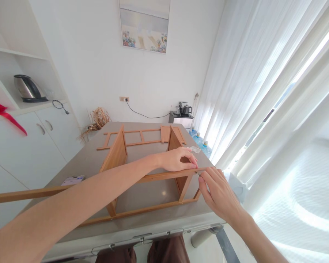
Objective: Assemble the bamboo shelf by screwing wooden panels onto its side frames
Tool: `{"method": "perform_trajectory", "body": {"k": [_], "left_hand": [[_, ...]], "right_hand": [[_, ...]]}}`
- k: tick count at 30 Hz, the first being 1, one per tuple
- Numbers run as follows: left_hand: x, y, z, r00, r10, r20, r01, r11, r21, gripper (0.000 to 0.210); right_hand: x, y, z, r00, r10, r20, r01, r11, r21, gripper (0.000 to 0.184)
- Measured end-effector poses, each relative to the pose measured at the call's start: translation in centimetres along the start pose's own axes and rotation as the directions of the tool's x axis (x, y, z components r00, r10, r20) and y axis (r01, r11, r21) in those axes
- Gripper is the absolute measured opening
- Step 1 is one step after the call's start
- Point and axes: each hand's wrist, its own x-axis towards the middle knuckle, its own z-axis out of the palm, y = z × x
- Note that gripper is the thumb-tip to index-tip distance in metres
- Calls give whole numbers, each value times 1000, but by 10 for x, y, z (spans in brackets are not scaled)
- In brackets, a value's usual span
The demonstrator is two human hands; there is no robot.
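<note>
A wooden frame (159, 176) with slatted rails and upright panels lies across the table. My left hand (175, 160) reaches over its near upper rail, fingers curled and fingertips pressed on the rail close to its right end. My right hand (218, 188) is closed at that same end, just right of my left fingertips. Between its thumb and fingers shows a small thin metal tool (199, 174), which looks like a hex key; most of it is hidden. A wooden panel (180, 179) meets the rail just below the hands.
The grey table (93, 153) also bears a phone (72, 180) at left and a clear plastic scrap (195, 149). Water bottles (204, 144) stand beyond the right edge, near white curtains (235, 73). A kettle (30, 89) sits on the left shelf.
</note>
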Motion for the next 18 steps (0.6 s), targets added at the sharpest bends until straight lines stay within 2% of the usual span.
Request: {"method": "perform_trajectory", "body": {"k": [11,18], "left_hand": [[-1,-3,1,999,-34,4,34,999,-41,25],[0,-2,1,999,-36,-6,36,998,-42,22]], "right_hand": [[2,1,7,999,-37,-11,36,999,-37,26],[5,1,1,995,-98,-6,95,973,-211,24]]}}
